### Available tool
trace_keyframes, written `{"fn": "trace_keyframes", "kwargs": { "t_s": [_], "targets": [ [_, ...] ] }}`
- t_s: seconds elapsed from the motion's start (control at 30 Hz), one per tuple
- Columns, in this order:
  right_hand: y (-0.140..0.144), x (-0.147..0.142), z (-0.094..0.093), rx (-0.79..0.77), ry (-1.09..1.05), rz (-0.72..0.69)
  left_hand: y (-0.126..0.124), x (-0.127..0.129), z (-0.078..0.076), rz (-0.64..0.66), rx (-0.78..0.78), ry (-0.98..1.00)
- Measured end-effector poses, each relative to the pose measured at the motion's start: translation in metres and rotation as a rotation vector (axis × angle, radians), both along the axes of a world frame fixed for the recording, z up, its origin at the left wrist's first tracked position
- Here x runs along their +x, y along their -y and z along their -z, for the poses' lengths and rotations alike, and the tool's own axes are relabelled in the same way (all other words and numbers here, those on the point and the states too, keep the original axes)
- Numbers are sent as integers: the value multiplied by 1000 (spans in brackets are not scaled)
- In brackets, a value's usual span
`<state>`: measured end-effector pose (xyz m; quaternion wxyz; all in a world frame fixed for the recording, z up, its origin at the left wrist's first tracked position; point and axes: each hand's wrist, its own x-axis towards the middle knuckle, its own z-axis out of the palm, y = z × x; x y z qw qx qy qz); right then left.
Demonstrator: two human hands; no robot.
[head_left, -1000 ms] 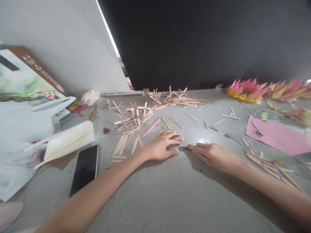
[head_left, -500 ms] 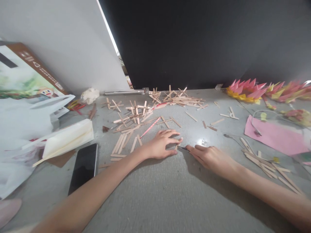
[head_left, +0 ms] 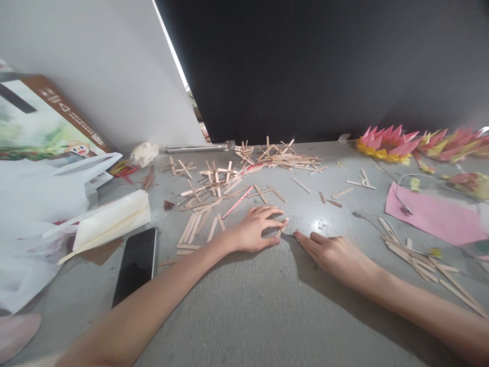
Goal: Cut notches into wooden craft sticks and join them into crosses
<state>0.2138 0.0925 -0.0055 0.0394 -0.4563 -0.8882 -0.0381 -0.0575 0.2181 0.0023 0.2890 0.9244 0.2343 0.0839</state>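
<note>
My left hand (head_left: 257,229) rests on the table in the middle, fingers bent around a short wooden craft stick (head_left: 280,231) that its fingertips and thumb pin down. Just to the right, my right hand (head_left: 328,250) is closed with its index finger stretched along a thin dark-bladed craft knife (head_left: 289,235). The blade points left at the stick; its handle is hidden under the hand. Whether blade and stick touch, I cannot tell. Beyond my left hand lie loose craft sticks (head_left: 190,228) and a red patterned strip (head_left: 237,202).
Crossed stick pieces (head_left: 216,178) and a stick pile (head_left: 292,159) lie at the back. A phone (head_left: 135,265) is beside my left forearm, near a white plastic bag (head_left: 34,204). At right are pink paper (head_left: 431,214), more sticks (head_left: 412,260) and pink-yellow folded paper (head_left: 387,145).
My right hand has shifted slightly toward me and right, and its back looks flatter. My left hand keeps its hold on the stick. The view has turned a little.
</note>
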Motion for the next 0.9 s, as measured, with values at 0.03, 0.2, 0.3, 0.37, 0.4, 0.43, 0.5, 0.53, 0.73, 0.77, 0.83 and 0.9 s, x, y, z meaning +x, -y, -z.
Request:
{"fn": "trace_keyframes", "kwargs": {
  "t_s": [0.03,0.2,0.3,0.37,0.4,0.43,0.5,0.53,0.73,0.77,0.83,0.9],
  "targets": [
    [0,0,0,-4,-4,1,0,0,0,2,0,1],
    [-3,4,2,-42,-20,17,0,0,2,-1,2,-4],
    [-4,6,4,-33,-55,14,0,-1,2,-1,11,-12],
    [-5,6,5,-18,-90,2,0,0,0,1,17,-18],
    [-5,6,5,-16,-105,-4,0,0,0,1,18,-20],
    [-5,6,6,-17,-117,-8,1,0,-1,0,17,-20],
    [-6,4,6,-22,-132,-5,1,1,-2,-3,14,-21],
    [-6,4,6,-24,-134,0,1,1,-2,-5,13,-22],
    [-8,3,9,-35,-105,16,0,2,-1,-21,-9,-7],
    [-8,3,8,-35,-103,12,0,2,-1,-21,-14,-4],
    [-9,4,6,-40,-100,3,-1,2,-1,-21,-21,-3],
    [-11,4,3,-54,-99,-6,-1,3,-2,-24,-24,-10]
  ]
}}
